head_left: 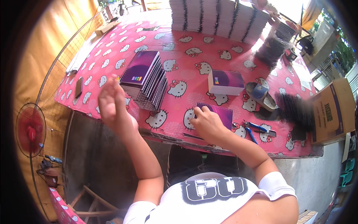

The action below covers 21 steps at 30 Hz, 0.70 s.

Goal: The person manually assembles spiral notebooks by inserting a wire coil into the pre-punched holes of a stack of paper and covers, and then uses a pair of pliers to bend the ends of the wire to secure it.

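Pressing down on a purple notebook at the near edge of the counter, the right hand pins it flat, fingers curled on its cover. The left hand hovers raised and blurred — fingers loosely spread, holding nothing — beside a slumped stack of spiral notebooks. Blue-handled pliers lie close right; a cardboard box stands at the right edge — contents unseen.

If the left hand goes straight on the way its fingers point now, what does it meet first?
Probably nothing soon: the left hand is raised, fingers aimed up and away over the pink tablecloth. The stack of purple spiral notebooks lies just right of that line, though depth is unclear.
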Available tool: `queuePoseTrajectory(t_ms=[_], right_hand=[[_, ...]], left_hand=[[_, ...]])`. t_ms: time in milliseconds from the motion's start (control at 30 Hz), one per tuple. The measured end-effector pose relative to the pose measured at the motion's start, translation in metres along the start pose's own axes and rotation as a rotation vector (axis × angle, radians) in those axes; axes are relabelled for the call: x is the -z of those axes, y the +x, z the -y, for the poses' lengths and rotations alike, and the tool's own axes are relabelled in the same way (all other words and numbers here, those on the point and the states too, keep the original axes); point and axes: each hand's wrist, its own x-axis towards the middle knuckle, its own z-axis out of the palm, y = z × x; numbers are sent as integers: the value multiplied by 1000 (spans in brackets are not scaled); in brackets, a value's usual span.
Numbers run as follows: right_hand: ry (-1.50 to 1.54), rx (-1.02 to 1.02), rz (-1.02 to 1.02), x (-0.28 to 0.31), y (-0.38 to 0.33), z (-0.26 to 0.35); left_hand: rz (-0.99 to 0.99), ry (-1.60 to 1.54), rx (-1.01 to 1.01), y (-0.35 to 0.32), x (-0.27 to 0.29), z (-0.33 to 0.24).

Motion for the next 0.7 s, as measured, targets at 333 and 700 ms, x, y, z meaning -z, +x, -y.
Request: queuePoseTrajectory(t_ms=[333,700], right_hand=[[6,112,66,8,8,-9],[-73,131,-94,-1,-13,-5]], left_hand=[[424,-451,810,-71,4,8],[476,-390,901,-91,-3,24]])
